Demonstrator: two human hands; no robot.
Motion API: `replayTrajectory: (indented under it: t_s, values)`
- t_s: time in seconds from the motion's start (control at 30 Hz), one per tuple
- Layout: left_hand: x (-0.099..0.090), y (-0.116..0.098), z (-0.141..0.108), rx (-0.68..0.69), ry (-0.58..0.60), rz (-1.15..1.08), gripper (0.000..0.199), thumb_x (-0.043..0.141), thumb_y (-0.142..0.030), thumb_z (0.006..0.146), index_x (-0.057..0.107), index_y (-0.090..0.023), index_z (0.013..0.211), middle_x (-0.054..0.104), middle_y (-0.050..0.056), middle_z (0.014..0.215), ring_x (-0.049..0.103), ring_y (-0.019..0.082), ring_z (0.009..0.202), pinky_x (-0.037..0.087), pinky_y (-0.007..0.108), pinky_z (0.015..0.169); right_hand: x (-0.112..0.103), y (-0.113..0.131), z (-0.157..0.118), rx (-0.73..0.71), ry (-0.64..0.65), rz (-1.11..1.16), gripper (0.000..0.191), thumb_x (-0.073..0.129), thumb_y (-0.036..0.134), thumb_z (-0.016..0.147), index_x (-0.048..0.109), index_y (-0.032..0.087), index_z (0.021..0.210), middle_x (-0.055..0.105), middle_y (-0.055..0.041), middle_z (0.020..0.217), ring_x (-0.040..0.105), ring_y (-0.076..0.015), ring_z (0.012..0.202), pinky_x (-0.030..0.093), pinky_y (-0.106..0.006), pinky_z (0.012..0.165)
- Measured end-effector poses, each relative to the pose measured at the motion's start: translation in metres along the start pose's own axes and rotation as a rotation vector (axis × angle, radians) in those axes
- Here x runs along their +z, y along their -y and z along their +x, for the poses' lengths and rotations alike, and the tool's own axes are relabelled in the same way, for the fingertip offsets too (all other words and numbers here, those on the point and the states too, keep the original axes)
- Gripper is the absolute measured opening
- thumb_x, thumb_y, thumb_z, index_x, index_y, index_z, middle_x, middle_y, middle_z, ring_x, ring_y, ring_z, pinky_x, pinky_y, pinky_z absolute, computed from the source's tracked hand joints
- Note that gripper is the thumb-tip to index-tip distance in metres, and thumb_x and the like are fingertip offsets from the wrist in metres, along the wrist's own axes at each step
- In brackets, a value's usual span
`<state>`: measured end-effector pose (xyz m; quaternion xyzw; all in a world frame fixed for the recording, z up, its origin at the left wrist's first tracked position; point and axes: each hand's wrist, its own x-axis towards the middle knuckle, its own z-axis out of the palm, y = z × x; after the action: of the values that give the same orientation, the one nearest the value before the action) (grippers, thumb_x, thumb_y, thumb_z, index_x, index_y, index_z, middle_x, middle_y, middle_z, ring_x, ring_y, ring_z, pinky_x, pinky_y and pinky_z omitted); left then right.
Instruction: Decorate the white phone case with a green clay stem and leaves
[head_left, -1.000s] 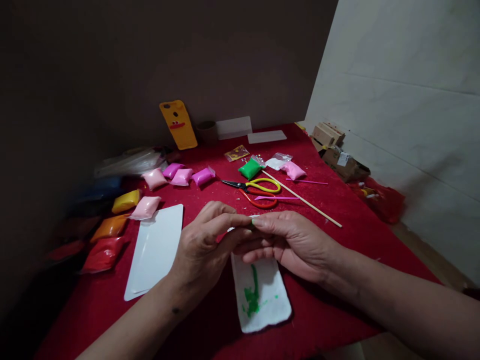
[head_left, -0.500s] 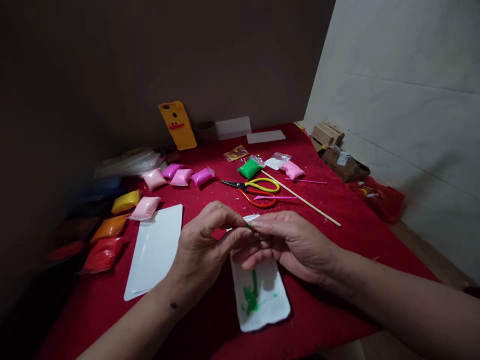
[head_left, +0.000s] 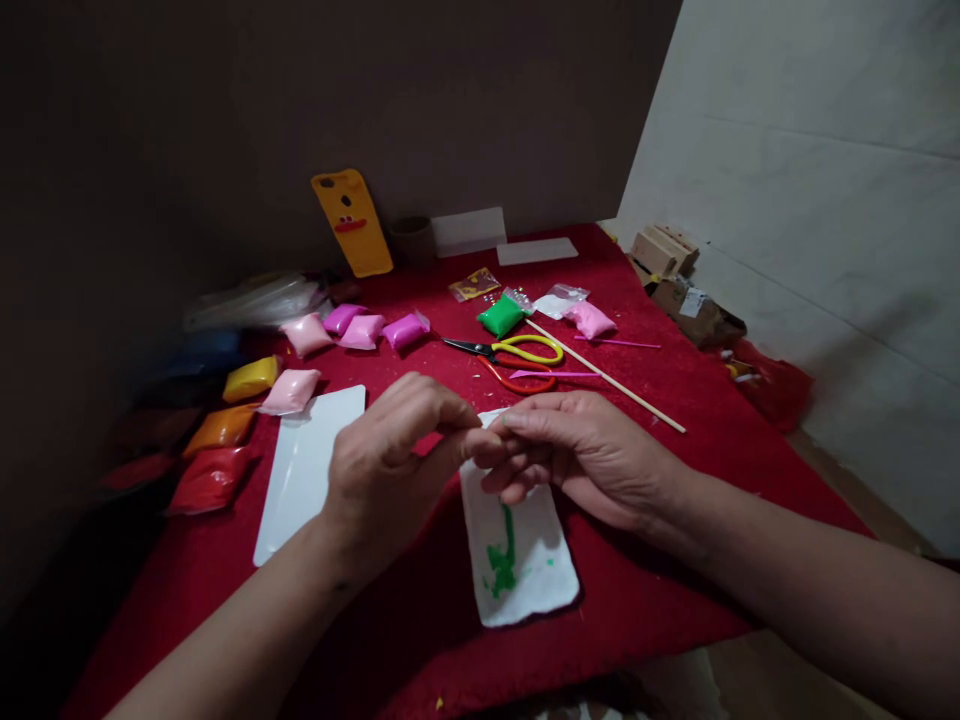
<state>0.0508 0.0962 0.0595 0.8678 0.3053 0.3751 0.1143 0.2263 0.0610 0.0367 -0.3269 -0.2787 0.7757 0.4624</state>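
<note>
Slab (head_left: 529,580) beneath right hand (head_left: 604,460)

the red-covered desk (head_left: 645,590) carries a white slab with green marks (head_left: 525,560), a white board (head_left: 307,470), scissors with yellow and red handles (head_left: 517,360), a pale stick (head_left: 607,378), a green packet (head_left: 501,316) and, beside the board, a red packet (head_left: 210,480).

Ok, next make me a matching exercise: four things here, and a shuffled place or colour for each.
1. case
2. scissors
3. green packet
4. white slab

A. at the stick's far end
B. partly beneath the right hand
C. leaning on the dark panel
D. black blades

Pairs: 1-C, 2-D, 3-A, 4-B
</note>
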Motion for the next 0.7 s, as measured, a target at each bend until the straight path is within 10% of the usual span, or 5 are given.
replayTrajectory:
  t_s: [0.37,0.7]
  values:
    - [-0.031,-0.023,-0.063,-0.192,0.431,-0.086,0.018,0.056,-0.011,0.089,0.062,-0.027,0.095,0.062,-0.003,0.09,0.06,0.008,0.08,0.046,0.015,0.069,-0.008,0.003,0.0,-0.056,-0.007,-0.01,0.017,0.054,0.015,0.086,0.068,0.009,0.08,0.071,-0.0097,0.071,0.069,-0.0166,0.058,0.051,-0.018,0.049]
    - [-0.019,-0.044,-0.099,-0.308,0.327,-0.096,0.018,0.048,-0.013,0.094,0.058,-0.024,0.105,0.061,-0.001,0.091,0.063,0.008,0.08,0.049,0.016,0.071,-0.004,0.003,-0.002,-0.023,-0.014,-0.035,0.012,0.057,0.014,0.082,0.067,0.009,0.08,0.069,-0.0075,0.067,0.067,-0.0151,0.054,0.047,-0.017,0.047]
